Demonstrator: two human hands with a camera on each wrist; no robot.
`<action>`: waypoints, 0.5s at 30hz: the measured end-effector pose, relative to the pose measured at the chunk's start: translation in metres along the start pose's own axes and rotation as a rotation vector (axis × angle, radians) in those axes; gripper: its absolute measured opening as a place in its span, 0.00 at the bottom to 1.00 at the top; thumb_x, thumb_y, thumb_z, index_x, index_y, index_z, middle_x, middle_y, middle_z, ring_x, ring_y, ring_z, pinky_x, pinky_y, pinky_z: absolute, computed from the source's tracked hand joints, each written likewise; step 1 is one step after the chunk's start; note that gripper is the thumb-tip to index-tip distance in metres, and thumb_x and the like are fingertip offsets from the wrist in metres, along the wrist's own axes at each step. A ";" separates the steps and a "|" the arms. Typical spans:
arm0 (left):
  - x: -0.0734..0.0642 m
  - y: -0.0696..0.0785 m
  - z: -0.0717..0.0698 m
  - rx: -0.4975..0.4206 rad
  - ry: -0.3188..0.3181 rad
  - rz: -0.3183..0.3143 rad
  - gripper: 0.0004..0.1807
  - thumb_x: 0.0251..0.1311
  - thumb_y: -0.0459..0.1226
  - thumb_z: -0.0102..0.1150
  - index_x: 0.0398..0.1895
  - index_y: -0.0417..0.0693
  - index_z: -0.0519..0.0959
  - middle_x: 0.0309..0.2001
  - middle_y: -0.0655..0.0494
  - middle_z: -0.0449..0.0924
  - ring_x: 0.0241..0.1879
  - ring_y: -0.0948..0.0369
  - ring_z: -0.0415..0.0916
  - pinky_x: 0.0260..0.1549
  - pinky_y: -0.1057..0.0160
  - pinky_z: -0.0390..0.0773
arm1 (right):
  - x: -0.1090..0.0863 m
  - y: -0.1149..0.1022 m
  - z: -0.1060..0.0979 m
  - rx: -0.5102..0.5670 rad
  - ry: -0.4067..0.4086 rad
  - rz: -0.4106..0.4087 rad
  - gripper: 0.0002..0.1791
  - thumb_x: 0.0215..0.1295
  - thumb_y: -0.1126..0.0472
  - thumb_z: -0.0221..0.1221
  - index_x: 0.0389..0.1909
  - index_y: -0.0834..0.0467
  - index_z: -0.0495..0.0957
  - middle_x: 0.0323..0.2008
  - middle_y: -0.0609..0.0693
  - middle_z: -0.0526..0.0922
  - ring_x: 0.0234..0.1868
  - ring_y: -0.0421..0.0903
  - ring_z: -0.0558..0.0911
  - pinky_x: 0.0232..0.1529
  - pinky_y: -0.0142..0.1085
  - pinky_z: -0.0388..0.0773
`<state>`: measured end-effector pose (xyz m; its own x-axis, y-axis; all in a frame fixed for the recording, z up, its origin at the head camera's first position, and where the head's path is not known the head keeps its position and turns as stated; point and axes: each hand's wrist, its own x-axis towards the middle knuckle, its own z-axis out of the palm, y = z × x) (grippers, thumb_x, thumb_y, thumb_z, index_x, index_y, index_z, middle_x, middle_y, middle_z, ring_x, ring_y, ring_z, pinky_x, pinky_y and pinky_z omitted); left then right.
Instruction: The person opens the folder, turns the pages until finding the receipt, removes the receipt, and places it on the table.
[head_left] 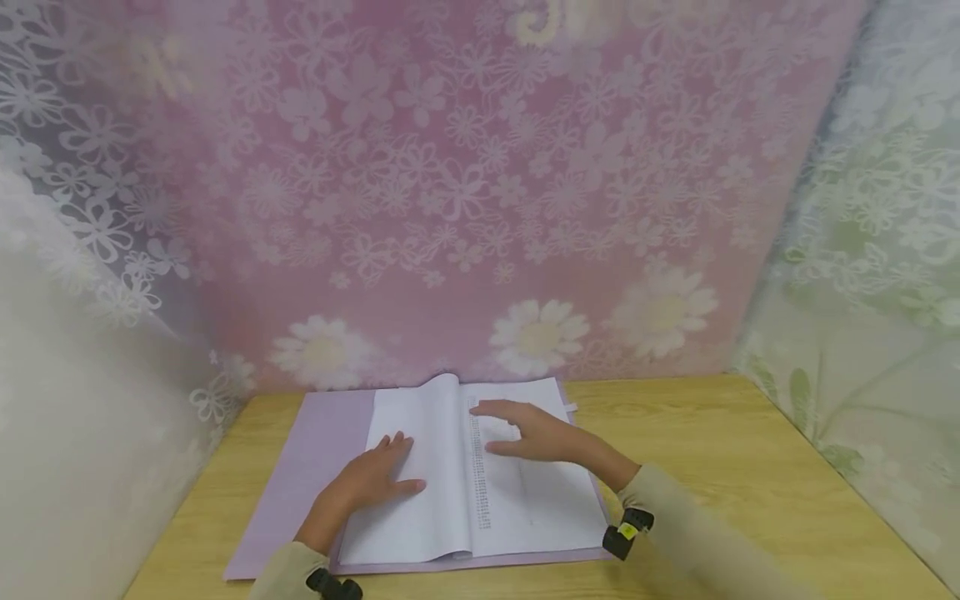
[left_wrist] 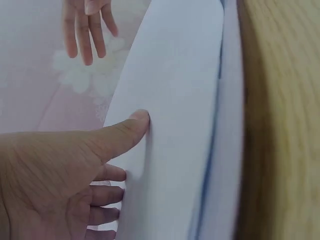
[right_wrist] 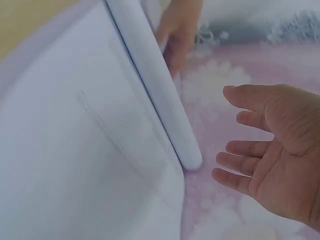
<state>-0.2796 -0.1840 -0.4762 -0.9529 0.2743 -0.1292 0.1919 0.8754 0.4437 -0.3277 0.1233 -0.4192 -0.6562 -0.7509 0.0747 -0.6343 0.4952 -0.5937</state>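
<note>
A document folder with a lilac cover [head_left: 318, 446] lies spread out, its white pages bulging into a curved fold near the middle. My left hand [head_left: 371, 475] rests on the left page [head_left: 420, 525], fingers extended and thumb apart. Up close in the left wrist view, the thumb [left_wrist: 125, 135] presses on the white sheet [left_wrist: 170, 110]. My right hand [head_left: 536, 429] is over the right page [head_left: 555, 508], which bears a column of small print along its inner side. In the right wrist view its fingers [right_wrist: 237, 162] are spread and hold nothing, beside the rolled page fold [right_wrist: 155, 75].
The folder lies on a wood-grain table [head_left: 697, 450], with a small white tab [head_left: 572, 407] at its right edge. A pink flowered backdrop [head_left: 465, 250] stands behind, and pale flowered panels flank both sides. Dark wrist cameras sit at both cuffs.
</note>
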 end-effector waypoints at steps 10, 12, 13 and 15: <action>0.002 0.004 -0.003 0.071 0.027 -0.004 0.48 0.57 0.56 0.71 0.74 0.37 0.67 0.74 0.34 0.64 0.74 0.36 0.62 0.69 0.36 0.67 | -0.006 0.079 -0.039 0.044 0.274 0.131 0.31 0.74 0.59 0.59 0.74 0.64 0.65 0.72 0.65 0.69 0.71 0.67 0.70 0.67 0.63 0.70; 0.003 0.005 -0.001 0.082 0.034 -0.008 0.48 0.57 0.56 0.71 0.74 0.37 0.67 0.74 0.34 0.65 0.73 0.36 0.63 0.68 0.36 0.67 | -0.010 0.096 -0.035 0.070 0.329 0.125 0.31 0.73 0.63 0.59 0.72 0.69 0.65 0.71 0.69 0.69 0.70 0.70 0.70 0.66 0.65 0.70; 0.003 0.005 -0.001 0.082 0.037 -0.008 0.48 0.56 0.56 0.72 0.73 0.37 0.67 0.73 0.33 0.65 0.73 0.35 0.63 0.68 0.36 0.68 | -0.012 0.103 -0.032 0.090 0.353 0.125 0.31 0.73 0.64 0.59 0.72 0.71 0.65 0.70 0.70 0.69 0.69 0.71 0.69 0.66 0.66 0.70; 0.003 0.005 -0.001 0.081 0.039 -0.010 0.48 0.56 0.56 0.72 0.73 0.37 0.68 0.73 0.33 0.66 0.72 0.35 0.64 0.68 0.36 0.68 | -0.013 0.115 -0.026 0.135 0.393 0.131 0.31 0.71 0.67 0.59 0.71 0.74 0.64 0.70 0.73 0.68 0.70 0.73 0.68 0.66 0.67 0.69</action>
<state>-0.2813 -0.1791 -0.4734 -0.9629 0.2514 -0.0977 0.1996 0.9078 0.3689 -0.4024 0.2016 -0.4674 -0.8502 -0.4488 0.2753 -0.4928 0.4942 -0.7162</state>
